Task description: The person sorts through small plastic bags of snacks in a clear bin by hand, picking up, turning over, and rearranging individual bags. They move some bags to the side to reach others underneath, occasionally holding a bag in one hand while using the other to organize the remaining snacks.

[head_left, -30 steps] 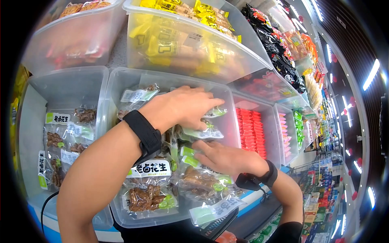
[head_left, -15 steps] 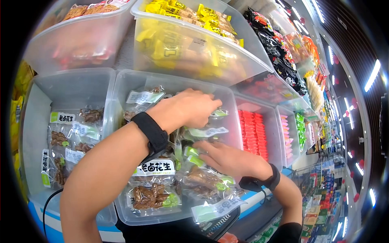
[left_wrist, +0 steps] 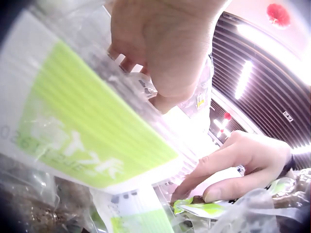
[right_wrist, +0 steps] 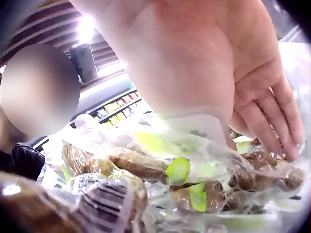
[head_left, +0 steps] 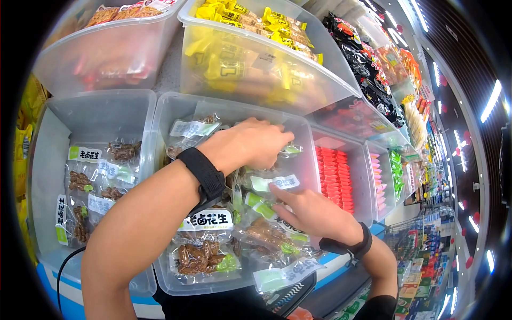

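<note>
Clear bags of braised peanuts [head_left: 200, 257] with white and green labels fill the middle plastic bin [head_left: 176, 290]. My left hand [head_left: 253, 144] reaches over the bin's far part, its fingers curled down. In the left wrist view, clear plastic of a peanut bag [left_wrist: 146, 85] shows between that hand's thumb and fingers. Nearer the bin's right side, my right hand [head_left: 312, 213] lies over more bags. Its fingers [right_wrist: 277, 116] look fairly straight in the right wrist view, tips down at the wrapped peanuts. A white-labelled bag [head_left: 274, 183] lies between the two hands.
A second bin [head_left: 96, 114] of peanut bags adjoins on the left. Above stand a bin of yellow-wrapped snacks [head_left: 245, 69] and another tub [head_left: 114, 58]. Red packets [head_left: 333, 176] sit to the right. A black cable [head_left: 61, 277] hangs at the lower left.
My left hand's spread fingers have drawn in and curled. The right hand has shifted slightly right, uncovering more of a white label. The whole view has moved a little.
</note>
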The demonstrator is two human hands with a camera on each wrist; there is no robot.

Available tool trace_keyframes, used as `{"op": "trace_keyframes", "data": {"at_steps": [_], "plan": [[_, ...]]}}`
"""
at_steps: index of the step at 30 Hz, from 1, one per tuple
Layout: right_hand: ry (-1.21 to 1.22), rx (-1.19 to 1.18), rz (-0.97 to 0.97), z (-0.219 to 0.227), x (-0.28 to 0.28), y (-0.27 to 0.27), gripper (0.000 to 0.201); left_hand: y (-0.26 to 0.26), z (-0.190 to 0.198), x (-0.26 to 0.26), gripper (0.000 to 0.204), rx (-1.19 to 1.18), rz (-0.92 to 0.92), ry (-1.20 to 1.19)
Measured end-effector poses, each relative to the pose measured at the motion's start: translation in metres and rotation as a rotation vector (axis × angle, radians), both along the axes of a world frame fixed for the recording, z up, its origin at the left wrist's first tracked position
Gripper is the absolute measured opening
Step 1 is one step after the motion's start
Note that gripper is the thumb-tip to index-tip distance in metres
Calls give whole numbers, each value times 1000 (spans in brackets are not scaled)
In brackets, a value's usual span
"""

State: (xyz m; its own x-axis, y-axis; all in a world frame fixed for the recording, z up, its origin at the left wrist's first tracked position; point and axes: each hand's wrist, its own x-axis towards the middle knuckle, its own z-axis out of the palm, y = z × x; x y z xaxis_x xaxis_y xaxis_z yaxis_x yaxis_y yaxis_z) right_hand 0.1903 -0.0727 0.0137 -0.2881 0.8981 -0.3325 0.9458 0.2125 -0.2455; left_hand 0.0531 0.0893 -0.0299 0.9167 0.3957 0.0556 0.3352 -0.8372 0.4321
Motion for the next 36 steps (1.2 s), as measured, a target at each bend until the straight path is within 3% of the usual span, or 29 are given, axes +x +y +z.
{"op": "trace_keyframes", "data": {"at_steps": [10, 16, 24, 36], "plan": [[-182, 18, 123, -1, -1, 8, 34, 5, 6, -2, 55, -66, 3, -41], [-266, 195, 188, -10, 2, -4, 43, 7, 9, -5, 58, -128, 10, -65], [-319, 416, 141, -7, -3, -12, 34, 13, 3, -3, 60, -141, -25, -63], [-444, 402, 238, -4, -5, -12, 25, 15, 2, -6, 72, -84, -15, -138]]}}
